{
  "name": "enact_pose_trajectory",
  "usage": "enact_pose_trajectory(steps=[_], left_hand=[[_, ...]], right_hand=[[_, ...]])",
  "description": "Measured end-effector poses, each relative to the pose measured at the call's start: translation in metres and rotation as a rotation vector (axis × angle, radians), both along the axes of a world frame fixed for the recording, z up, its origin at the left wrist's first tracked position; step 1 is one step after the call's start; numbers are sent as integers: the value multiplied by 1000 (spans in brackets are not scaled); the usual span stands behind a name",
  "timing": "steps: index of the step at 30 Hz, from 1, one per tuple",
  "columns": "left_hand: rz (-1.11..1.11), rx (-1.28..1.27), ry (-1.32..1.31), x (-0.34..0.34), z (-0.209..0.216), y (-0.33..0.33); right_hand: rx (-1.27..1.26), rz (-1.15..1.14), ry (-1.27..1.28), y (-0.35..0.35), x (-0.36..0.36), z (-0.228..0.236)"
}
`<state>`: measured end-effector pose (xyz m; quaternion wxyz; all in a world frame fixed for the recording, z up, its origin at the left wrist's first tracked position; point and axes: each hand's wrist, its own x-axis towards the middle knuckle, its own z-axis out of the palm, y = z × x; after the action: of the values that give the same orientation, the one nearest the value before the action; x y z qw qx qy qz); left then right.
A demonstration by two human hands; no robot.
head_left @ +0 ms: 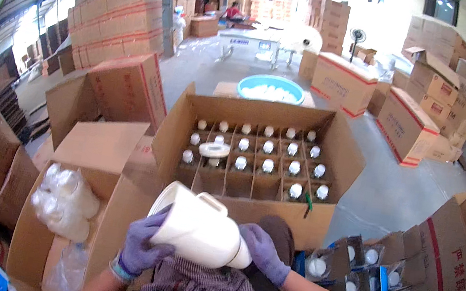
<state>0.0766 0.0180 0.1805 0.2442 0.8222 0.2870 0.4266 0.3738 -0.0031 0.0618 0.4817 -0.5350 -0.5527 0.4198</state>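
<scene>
I hold a white plastic jug (202, 233) tipped on its side above my lap. It has a loop handle on its upper side, a wide end toward the left and a narrow neck toward the right. My left hand (146, 242), in a purple glove, grips the wide end. The gloved right hand (265, 254) is closed round the narrow end, its fingertips partly hidden. Just beyond stands an open cardboard carton (247, 207) with dividers. White-topped pieces (240, 163) stand in many of its compartments, and a white ring-shaped part (214, 150) lies across the dividers.
At left, an open carton (105, 235) holds white pieces in a clear plastic bag (65, 203). A divided carton (438, 288) with white round tops is at right. Beyond the middle carton sits a blue basin (271, 88) of white parts. Stacked cartons (121, 17) stand farther back.
</scene>
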Motion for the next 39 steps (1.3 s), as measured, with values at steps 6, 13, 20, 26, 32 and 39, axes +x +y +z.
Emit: enact_pose_trajectory(steps=[6,13,20,26,32,39], left_hand=[[-260,149,553,56,30,4],[-240,-193,738,131,-54,138],[528,74,943,149,-130,348],[-16,-665,-157,115,-172,378],[-469,-974,-483,94,-45,137],[-41,-253,-311,80,-34,39]], right_hand=[[308,-473,4,-5,-14,-3],[416,5,-69,2,-7,31],[495,131,-218,3,9,15],[256,-41,-106,29,35,40],[661,-41,-666,96,12,91],[554,1,-275,60,-34,91]])
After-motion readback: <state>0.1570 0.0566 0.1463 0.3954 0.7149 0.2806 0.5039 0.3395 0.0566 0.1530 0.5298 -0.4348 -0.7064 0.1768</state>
